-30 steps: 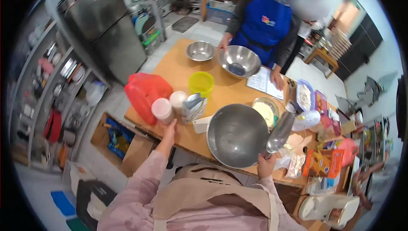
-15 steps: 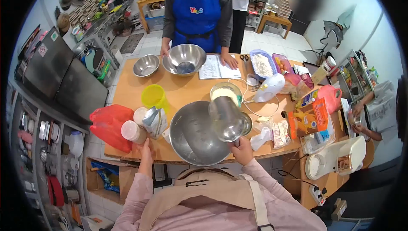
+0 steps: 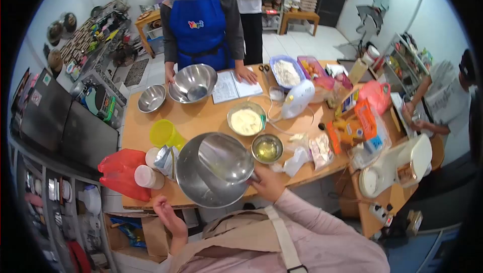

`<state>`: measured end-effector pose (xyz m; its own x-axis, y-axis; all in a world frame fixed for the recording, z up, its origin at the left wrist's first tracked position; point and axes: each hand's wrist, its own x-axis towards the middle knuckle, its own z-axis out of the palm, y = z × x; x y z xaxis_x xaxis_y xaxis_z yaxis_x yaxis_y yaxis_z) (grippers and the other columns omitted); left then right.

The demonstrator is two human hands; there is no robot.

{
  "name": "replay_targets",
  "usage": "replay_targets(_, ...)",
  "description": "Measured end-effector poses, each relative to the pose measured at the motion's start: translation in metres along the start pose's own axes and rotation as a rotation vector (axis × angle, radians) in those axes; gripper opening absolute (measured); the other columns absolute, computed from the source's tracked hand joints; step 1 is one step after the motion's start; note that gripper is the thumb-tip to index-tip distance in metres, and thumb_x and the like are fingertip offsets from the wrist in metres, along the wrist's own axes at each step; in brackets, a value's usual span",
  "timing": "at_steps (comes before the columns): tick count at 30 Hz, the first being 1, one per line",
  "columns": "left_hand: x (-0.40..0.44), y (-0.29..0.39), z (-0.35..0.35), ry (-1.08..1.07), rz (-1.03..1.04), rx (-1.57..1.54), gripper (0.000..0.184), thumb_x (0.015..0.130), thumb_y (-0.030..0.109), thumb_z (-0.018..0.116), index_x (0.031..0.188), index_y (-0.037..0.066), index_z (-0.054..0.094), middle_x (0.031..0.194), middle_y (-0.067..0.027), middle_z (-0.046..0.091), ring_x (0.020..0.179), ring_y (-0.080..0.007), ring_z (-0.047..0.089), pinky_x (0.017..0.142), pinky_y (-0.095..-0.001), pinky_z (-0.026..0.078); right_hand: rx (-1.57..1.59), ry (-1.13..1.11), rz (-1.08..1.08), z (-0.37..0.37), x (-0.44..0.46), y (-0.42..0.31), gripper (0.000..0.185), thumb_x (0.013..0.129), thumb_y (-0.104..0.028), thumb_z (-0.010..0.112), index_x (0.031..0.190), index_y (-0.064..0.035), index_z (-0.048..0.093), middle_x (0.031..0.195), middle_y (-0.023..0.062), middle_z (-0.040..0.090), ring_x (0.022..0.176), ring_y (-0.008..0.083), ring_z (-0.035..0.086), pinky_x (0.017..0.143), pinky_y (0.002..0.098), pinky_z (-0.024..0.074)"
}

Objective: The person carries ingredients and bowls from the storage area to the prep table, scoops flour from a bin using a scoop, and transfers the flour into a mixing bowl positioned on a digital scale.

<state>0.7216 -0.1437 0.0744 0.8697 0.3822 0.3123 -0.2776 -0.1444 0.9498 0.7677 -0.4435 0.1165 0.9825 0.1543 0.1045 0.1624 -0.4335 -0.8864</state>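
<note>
My right hand (image 3: 269, 184) is closed round the handle of a large shiny metal scoop (image 3: 226, 158). The scoop hangs over the large metal mixing bowl (image 3: 193, 192) at the table's front edge; whether it holds anything I cannot see. My left hand (image 3: 170, 216) is held in front of the table edge, fingers loosely bent and apart, with nothing in it. Nearest to it stands a white-lidded jar (image 3: 149, 177), beside a red plastic bag (image 3: 123, 175). Right of the scoop are a small bowl of yellow liquid (image 3: 267, 149) and a bowl of pale cream-coloured mixture (image 3: 246, 121).
Across the table a person in a blue apron (image 3: 197, 26) touches a metal bowl (image 3: 193, 83) and an open notebook (image 3: 236, 87). A yellow-green container (image 3: 166, 133), a white hand mixer (image 3: 298, 99) with its cord and a tub of flour (image 3: 287, 73) also stand there.
The scoop has moved left, from beside the mixing bowl's right rim to over the bowl, uncovering the small bowl. My left hand has drawn back from the table edge. The view has shifted.
</note>
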Motion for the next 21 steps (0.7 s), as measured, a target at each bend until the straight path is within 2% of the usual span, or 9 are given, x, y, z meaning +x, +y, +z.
replay_targets(2,0.003,0.034,-0.002,-0.310,0.236,0.111,0.059,0.084,0.054,0.052,0.115,0.004,0.047,0.112,-0.0115,0.048,0.103,-0.0194,0.045,0.085,-0.0340,0.034,-0.029,0.010,-0.031,-0.006,0.001,-0.019,0.024,0.082,-0.018,0.061,0.101,-0.0038,0.054,0.086,0.0192,0.060,0.081,0.0364,0.059,0.068,0.0408,0.0455)
replay_targets(4,0.030,0.084,0.025,-0.846,0.359,0.380,0.068,0.082,0.058,0.051,0.116,0.000,0.046,0.116,-0.0146,0.048,0.108,-0.0219,0.045,0.090,-0.0350,0.033,-0.011,-0.013,-0.099,0.002,-0.003,-0.027,0.025,0.083,-0.015,0.058,0.101,-0.0026,0.047,0.084,0.0213,0.058,0.083,0.0385,0.058,0.069,0.0418,0.0453)
replay_targets(7,0.027,0.081,0.076,-0.904,0.239,0.163,0.064,0.086,0.054,0.049,0.118,-0.002,0.047,0.123,-0.0145,0.048,0.114,-0.0251,0.045,0.096,-0.0362,0.033,0.049,-0.124,-0.166,0.012,0.002,-0.069,0.034,0.080,-0.013,0.059,0.109,-0.0019,0.045,0.089,0.0206,0.057,0.077,0.0379,0.057,0.066,0.0403,0.0457)
replay_targets(10,0.022,0.101,0.116,-0.649,-0.315,-0.418,0.057,0.091,0.046,0.045,0.122,-0.003,0.045,0.127,-0.0150,0.047,0.118,-0.0263,0.044,0.100,-0.0365,0.033,0.178,-0.204,-0.254,0.020,0.013,-0.078,0.036,0.081,-0.018,0.059,0.109,-0.0028,0.042,0.091,0.0198,0.055,0.080,0.0369,0.056,0.069,0.0407,0.0450)
replay_targets(14,0.031,0.086,0.137,-0.449,-0.401,-0.483,0.037,0.095,0.034,0.041,0.115,0.003,0.048,0.125,-0.0165,0.049,0.119,-0.0267,0.045,0.101,-0.0391,0.035,0.029,-0.366,-0.529,-0.037,0.053,-0.058,0.035,0.079,-0.025,0.065,0.103,-0.0038,0.051,0.095,0.0165,0.056,0.090,0.0306,0.055,0.076,0.0373,0.0447)
replay_targets(16,0.040,0.073,0.141,-0.345,-0.374,-0.495,0.022,0.095,0.023,0.042,0.095,0.004,0.052,0.118,-0.0159,0.052,0.113,-0.0273,0.049,0.099,-0.0386,0.038,-0.001,-0.225,-0.405,-0.095,0.098,-0.025,0.034,0.077,-0.026,0.069,0.100,-0.0042,0.056,0.096,0.0134,0.057,0.089,0.0254,0.056,0.078,0.0348,0.0451)
replay_targets(18,0.046,0.078,0.156,-0.254,-0.348,-0.506,0.020,0.094,0.022,0.042,0.090,0.004,0.050,0.108,-0.0145,0.054,0.110,-0.0284,0.050,0.096,-0.0401,0.040,0.192,0.047,-0.204,-0.172,0.170,0.032,0.026,0.080,-0.020,0.067,0.099,-0.0045,0.060,0.093,0.0054,0.059,0.086,0.0134,0.057,0.074,0.0278,0.0467)
replay_targets(20,0.053,0.077,0.168,-0.070,-0.397,-0.417,0.022,0.093,0.024,0.041,0.090,0.004,0.050,0.101,-0.0119,0.054,0.106,-0.0272,0.051,0.094,-0.0395,0.041,0.208,0.397,-0.214,-0.265,0.265,0.122,0.020,0.082,-0.015,0.061,0.095,0.0001,0.063,0.084,0.0077,0.064,0.080,0.0149,0.059,0.073,0.0278,0.0468)
replay_targets(21,0.055,0.078,0.177,-0.027,-0.347,-0.400,0.024,0.093,0.025,0.041,0.090,0.004,0.050,0.098,-0.0103,0.053,0.104,-0.0256,0.052,0.093,-0.0386,0.041,0.327,0.487,-0.013,-0.312,0.301,0.161,0.022,0.083,-0.016,0.060,0.101,-0.0035,0.059,0.088,0.0031,0.060,0.081,0.0115,0.055,0.072,0.0248,0.0455)
